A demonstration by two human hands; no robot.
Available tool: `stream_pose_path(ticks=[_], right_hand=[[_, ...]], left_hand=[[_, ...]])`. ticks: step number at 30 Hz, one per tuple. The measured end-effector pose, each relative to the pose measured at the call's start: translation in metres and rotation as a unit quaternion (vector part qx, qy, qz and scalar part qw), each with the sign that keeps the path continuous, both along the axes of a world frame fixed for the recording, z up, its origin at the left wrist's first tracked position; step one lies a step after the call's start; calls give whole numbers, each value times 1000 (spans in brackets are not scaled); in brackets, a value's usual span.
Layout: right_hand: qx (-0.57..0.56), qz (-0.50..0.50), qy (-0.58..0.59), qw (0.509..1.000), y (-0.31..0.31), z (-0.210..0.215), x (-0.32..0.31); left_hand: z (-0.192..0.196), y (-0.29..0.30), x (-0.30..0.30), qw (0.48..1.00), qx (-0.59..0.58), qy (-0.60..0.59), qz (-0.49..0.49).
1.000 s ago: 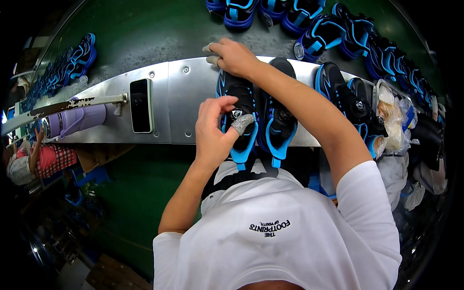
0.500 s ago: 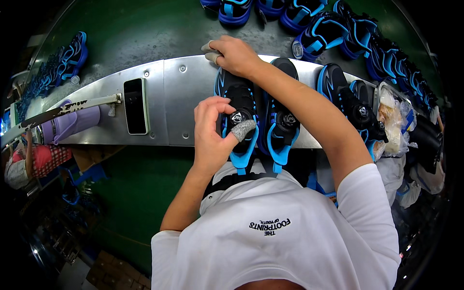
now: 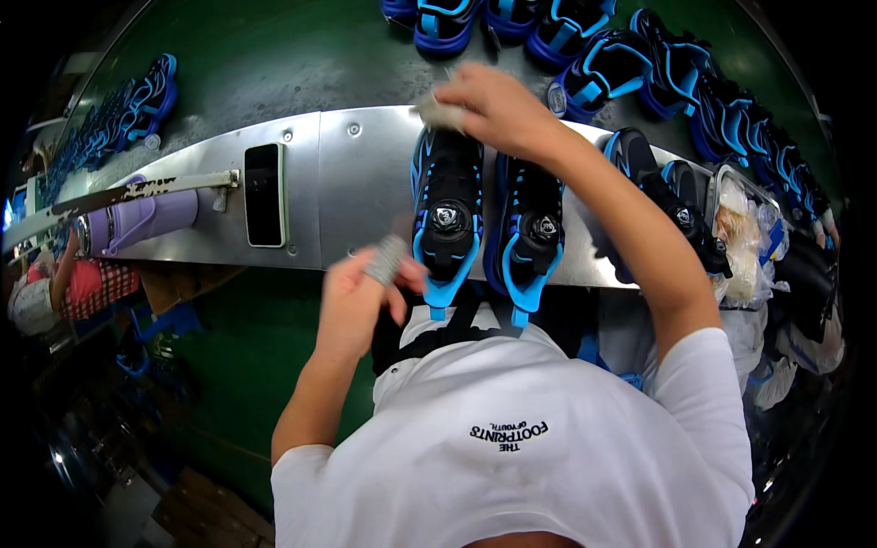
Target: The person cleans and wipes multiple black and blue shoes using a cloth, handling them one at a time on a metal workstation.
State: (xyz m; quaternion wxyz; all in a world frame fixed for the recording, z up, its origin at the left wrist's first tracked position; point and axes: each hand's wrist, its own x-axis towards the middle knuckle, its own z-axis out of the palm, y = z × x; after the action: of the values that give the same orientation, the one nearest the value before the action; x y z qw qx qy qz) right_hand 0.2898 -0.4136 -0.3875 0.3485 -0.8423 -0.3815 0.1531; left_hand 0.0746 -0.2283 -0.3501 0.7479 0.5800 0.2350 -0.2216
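Two black shoes with blue trim lie side by side before me, heels toward me: the left shoe (image 3: 448,210) and the right shoe (image 3: 533,224). Each has a round dial on its tongue. My left hand (image 3: 358,297) is off the left shoe, beside its heel, fingers apart and partly blurred, with a grey cover on one digit. At the toe of that same shoe is my right hand (image 3: 498,108), its covered fingertips bent and smeared by motion. Whether those fingertips touch the toe or hold something is unclear.
A phone (image 3: 265,194) and a purple bottle (image 3: 155,217) lie left on the metal bench (image 3: 352,196), near a worn metal bar (image 3: 119,196). More shoes (image 3: 630,164) and a tray of plastic bags (image 3: 747,224) are right. Shoe rows line the green surface beyond.
My left hand has left the left shoe's dial, moving down and left toward me. My right hand has shifted slightly right, staying near the toe.
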Motion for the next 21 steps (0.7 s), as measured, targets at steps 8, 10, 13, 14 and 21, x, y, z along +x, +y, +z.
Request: stream_pose_path(ticks=[8,10,13,14,21], right_hand=[[10,188,215,958,-23,38,-57],[20,100,164,981,-22,34,-73],[-9,-1,140,990,-22,35,-93],[-9,1,138,990,-24,34,-88],[65,38,54,996,-49,24,-76]], left_hand=[[-8,-45,3,970,-199,116,71],[-12,-48,0,972,-182,98,108],[-12,-48,0,978,-170,87,86],[-8,-44,4,980,-170,89,51],[20,-9,51,902,319,-96,-275]])
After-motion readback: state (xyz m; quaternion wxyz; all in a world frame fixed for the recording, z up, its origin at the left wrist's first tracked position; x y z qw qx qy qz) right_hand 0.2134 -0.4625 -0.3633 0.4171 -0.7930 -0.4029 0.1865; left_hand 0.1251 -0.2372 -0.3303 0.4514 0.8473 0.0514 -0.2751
